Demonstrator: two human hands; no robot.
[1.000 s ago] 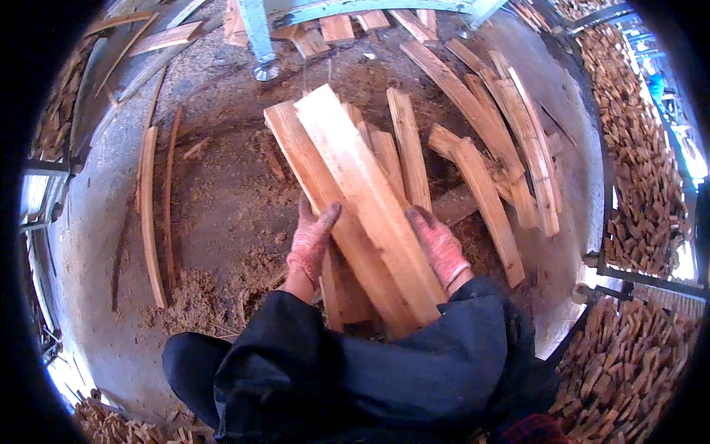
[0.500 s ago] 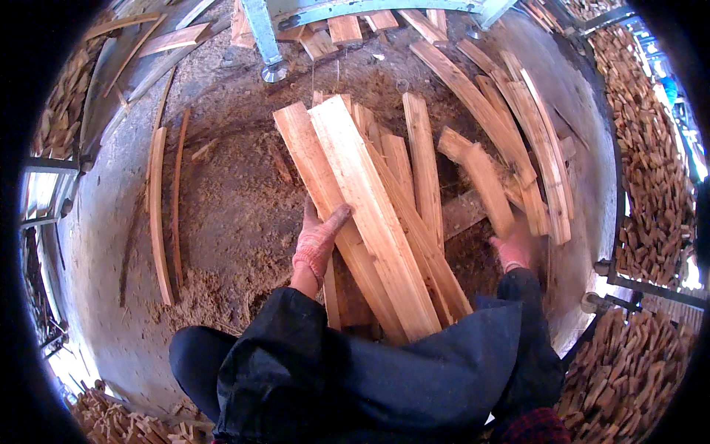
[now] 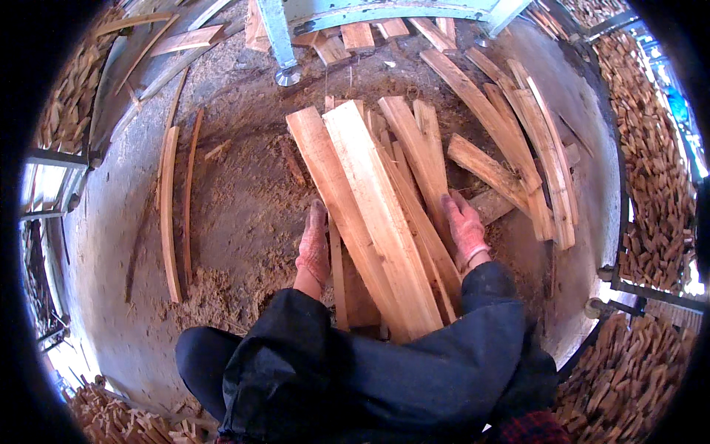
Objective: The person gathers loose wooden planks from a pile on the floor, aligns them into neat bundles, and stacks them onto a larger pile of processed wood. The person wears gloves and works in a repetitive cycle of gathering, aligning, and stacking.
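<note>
A loose bundle of wooden boards lies lengthwise in front of me, its near ends by my dark apron. On top is a pale board (image 3: 377, 214), with a browner board (image 3: 336, 200) along its left side and another board (image 3: 416, 148) along its right. My left hand (image 3: 313, 244), in a pinkish work glove, stands upright at the bundle's left side, fingers stretched out and not wrapped around wood. My right hand (image 3: 466, 229), gloved alike, rests flat against the right side with its fingers extended.
More boards (image 3: 543, 148) lie to the right, with a short rough piece (image 3: 484, 170) beside the bundle. Thin strips (image 3: 170, 214) lie on the left among sawdust. A light-blue metal frame (image 3: 277, 37) stands ahead. Stacked wood (image 3: 658, 163) fills the right side.
My right hand has come left from a board end to the bundle's side, and a board now lies along there. My left hand has let go of the browner board and straightened its fingers.
</note>
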